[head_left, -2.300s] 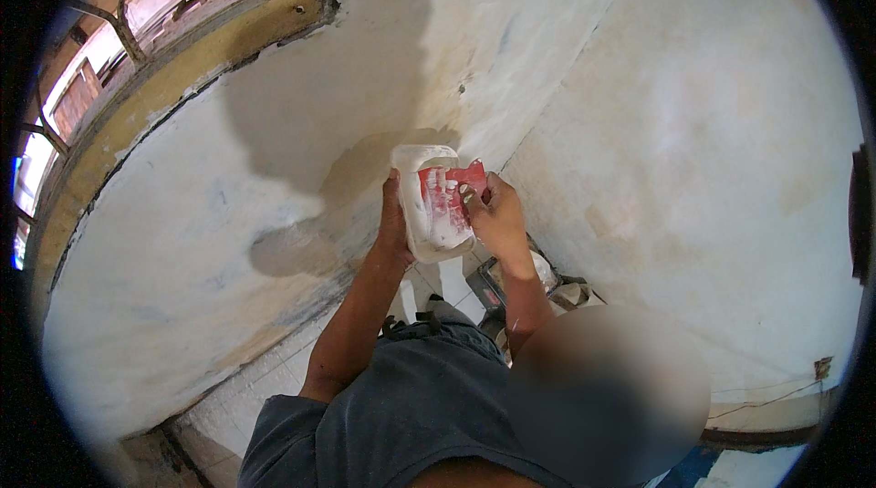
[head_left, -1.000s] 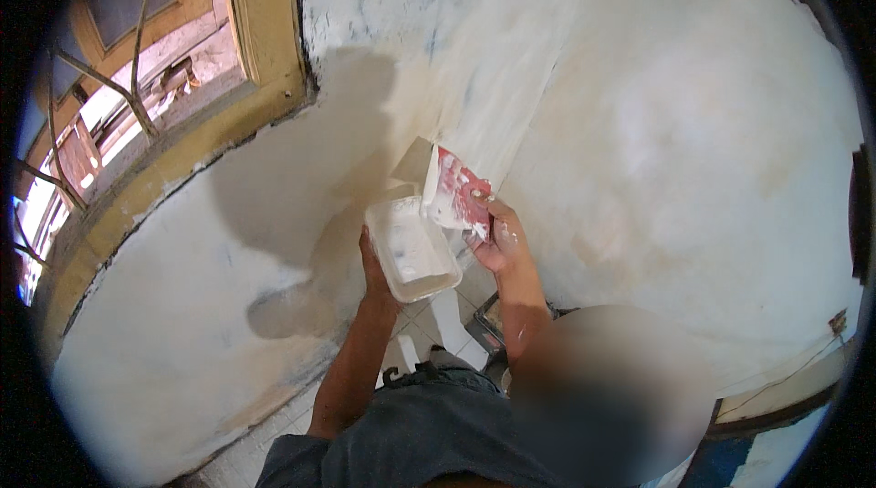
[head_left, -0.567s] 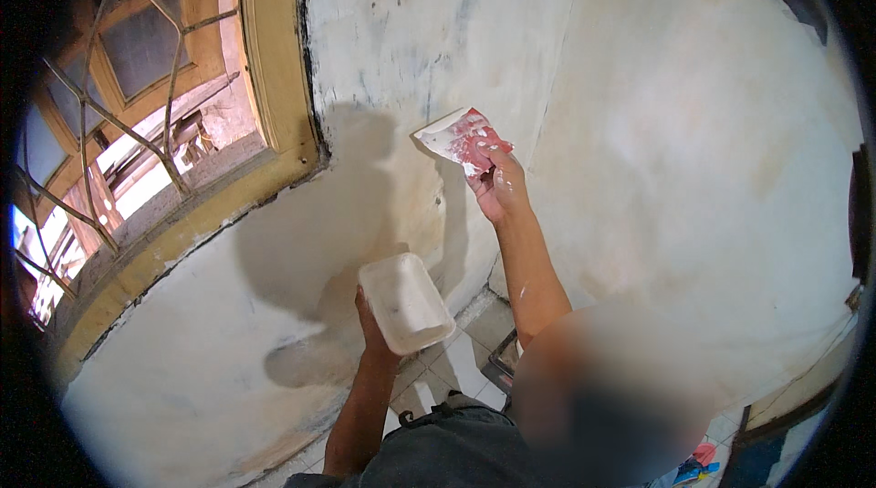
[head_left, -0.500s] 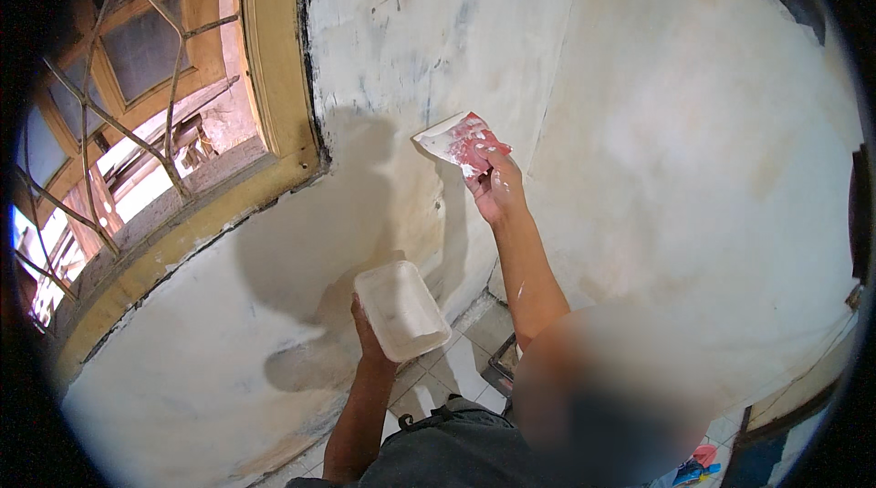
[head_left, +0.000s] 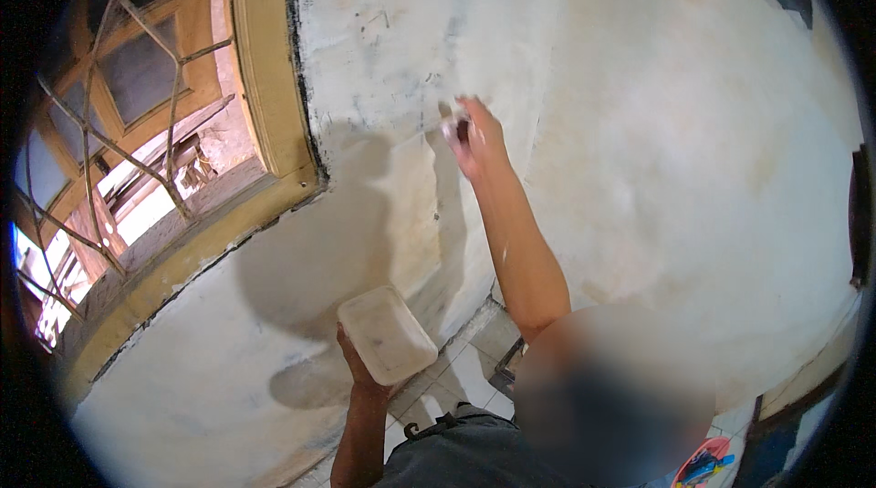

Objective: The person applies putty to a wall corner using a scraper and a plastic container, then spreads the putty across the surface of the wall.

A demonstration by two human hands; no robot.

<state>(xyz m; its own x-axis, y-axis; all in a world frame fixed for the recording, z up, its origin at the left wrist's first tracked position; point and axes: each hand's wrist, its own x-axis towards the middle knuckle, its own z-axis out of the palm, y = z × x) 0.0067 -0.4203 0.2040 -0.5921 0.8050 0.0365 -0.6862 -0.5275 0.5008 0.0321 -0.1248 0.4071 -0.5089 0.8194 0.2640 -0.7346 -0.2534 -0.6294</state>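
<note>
My left hand (head_left: 359, 365) grips the side of an off-white rectangular plastic tub (head_left: 388, 333), held low in front of the wall. The tub is tilted and its inner face has pale smears. Up at the wall, my right hand (head_left: 481, 143) has its fingers closed on a putty spreader (head_left: 449, 129). Little of that flat tool shows now, turned nearly edge-on and blurred. White filler marks my right fingers and forearm. The wall (head_left: 484, 14) carries patchy white filler, with bluish-grey streaks and small dark marks about my right hand.
At the left stands a yellow window frame (head_left: 265, 59) with a metal grille (head_left: 109, 114) and wooden shutters. A second wall (head_left: 675, 141) meets this one at a corner on the right. Below are floor tiles (head_left: 470, 369), a dark tray (head_left: 505, 377) and a pink basket (head_left: 716, 447) holding blue items.
My right hand has risen a little and to the left, and the spreader has turned from face-on to nearly edge-on. My left hand and the tub have dropped slightly and to the left.
</note>
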